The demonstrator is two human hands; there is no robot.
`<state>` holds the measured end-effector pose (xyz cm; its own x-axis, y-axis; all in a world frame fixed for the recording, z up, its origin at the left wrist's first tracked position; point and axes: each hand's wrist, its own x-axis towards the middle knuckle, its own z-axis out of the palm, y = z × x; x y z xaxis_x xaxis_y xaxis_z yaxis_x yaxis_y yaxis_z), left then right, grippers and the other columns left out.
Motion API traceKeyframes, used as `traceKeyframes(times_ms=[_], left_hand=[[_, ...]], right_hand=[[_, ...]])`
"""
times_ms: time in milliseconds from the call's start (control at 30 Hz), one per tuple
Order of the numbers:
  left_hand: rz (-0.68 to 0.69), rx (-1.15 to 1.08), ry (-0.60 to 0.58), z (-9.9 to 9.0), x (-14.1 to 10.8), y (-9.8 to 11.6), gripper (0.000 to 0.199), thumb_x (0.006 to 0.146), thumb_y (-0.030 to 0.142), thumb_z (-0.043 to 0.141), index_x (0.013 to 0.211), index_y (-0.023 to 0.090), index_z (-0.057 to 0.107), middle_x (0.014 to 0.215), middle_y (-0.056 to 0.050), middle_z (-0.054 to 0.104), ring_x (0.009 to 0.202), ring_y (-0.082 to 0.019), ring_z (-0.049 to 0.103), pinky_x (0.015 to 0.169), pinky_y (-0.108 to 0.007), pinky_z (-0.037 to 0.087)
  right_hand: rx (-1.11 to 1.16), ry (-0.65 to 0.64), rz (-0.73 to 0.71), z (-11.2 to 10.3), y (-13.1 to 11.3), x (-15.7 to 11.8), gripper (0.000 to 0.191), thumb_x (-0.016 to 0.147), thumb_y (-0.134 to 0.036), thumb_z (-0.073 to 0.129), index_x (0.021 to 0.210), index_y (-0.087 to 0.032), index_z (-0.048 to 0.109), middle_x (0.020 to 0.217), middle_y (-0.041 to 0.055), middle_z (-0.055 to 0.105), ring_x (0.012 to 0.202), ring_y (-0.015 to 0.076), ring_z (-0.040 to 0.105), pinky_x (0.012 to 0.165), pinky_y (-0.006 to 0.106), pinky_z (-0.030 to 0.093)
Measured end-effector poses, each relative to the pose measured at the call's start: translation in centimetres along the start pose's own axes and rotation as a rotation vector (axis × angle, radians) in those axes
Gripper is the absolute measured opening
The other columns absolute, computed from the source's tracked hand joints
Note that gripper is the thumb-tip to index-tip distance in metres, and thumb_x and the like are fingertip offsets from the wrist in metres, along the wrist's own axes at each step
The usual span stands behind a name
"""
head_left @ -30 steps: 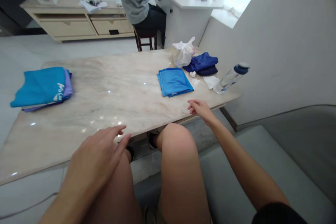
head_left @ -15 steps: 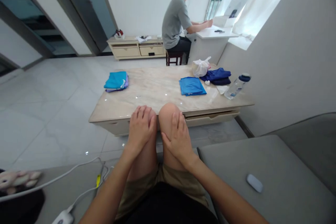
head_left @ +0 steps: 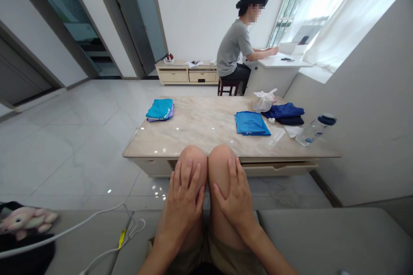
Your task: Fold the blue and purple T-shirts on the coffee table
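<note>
My left hand (head_left: 183, 195) lies flat over my left knee, its fingers spread and holding nothing. On the other knee rests my right hand (head_left: 237, 197), open as well, with the thumb apart from the fingers. Beyond my knees stands a low marble-topped coffee table (head_left: 203, 120). A folded teal cloth (head_left: 160, 109) sits on a purple one at the table's left. Toward the right is a folded blue cloth (head_left: 251, 123). Neither hand touches the cloths.
A white plastic bag (head_left: 264, 100), dark blue folded fabric (head_left: 285, 114) and a clear water bottle (head_left: 314, 131) stand at the table's right. Behind, a person (head_left: 237, 47) sits at a white desk (head_left: 280, 61). A cable (head_left: 93, 215) and plush toy (head_left: 29, 220) lie on the sofa.
My view has tilted up and turned left, so the table and person appear lower and further right. My left hand has slid back a little from the kneecap. Both hands stay on my legs.
</note>
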<state>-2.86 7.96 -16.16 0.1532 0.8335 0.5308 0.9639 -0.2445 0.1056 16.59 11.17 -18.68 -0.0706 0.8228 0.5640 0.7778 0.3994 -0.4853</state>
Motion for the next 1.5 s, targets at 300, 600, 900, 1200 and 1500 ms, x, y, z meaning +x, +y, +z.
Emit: traceKeyframes(times_ms=[300,600,900,1200,1500], left_hand=[[0.038,-0.050,-0.018,0.2,1.0,-0.2,0.088,0.105,0.020,0.064,0.184,0.028,0.026,0.191,-0.009,0.025,0.178,-0.040,0.019,0.139,-0.064,0.040],[0.000,-0.062,0.005,0.7,0.4,-0.3,0.088,0.104,0.019,0.064,0.184,0.028,0.027,0.190,-0.011,0.026,0.176,-0.042,0.023,0.137,-0.066,0.041],[-0.012,-0.029,0.019,0.8,0.0,-1.5,0.086,0.106,0.022,0.062,0.184,0.026,0.027,0.190,-0.012,0.024,0.177,-0.040,0.021,0.138,-0.063,0.039],[-0.023,-0.026,0.021,0.8,0.0,-1.3,0.085,0.105,0.023,0.063,0.183,0.028,0.030,0.190,-0.012,0.026,0.176,-0.041,0.024,0.136,-0.064,0.042],[-0.009,-0.027,0.029,0.9,0.0,-1.4,0.086,0.106,0.023,0.063,0.184,0.026,0.027,0.190,-0.012,0.025,0.177,-0.040,0.023,0.138,-0.063,0.040]], right_hand=[[0.007,-0.007,-0.009,-0.1,0.9,0.1,0.090,0.111,-0.043,0.061,0.187,-0.027,0.014,0.187,0.0175,0.029,0.171,0.0409,0.035,0.131,0.067,0.046],[-0.004,-0.039,0.002,-0.1,0.8,0.1,0.094,0.109,-0.040,0.063,0.186,-0.026,0.012,0.188,0.0190,0.026,0.171,0.0402,0.035,0.130,0.065,0.047],[-0.010,-0.031,-0.002,0.2,1.0,0.2,0.091,0.109,-0.041,0.062,0.186,-0.024,0.016,0.187,0.0189,0.029,0.172,0.0394,0.034,0.131,0.064,0.045],[-0.004,-0.020,-0.011,0.1,1.1,0.2,0.092,0.109,-0.041,0.064,0.186,-0.025,0.016,0.187,0.0185,0.030,0.171,0.0390,0.035,0.132,0.064,0.045],[0.001,-0.018,-0.014,0.3,0.9,0.1,0.090,0.110,-0.044,0.062,0.185,-0.023,0.018,0.186,0.0196,0.030,0.171,0.0385,0.035,0.132,0.064,0.045]])
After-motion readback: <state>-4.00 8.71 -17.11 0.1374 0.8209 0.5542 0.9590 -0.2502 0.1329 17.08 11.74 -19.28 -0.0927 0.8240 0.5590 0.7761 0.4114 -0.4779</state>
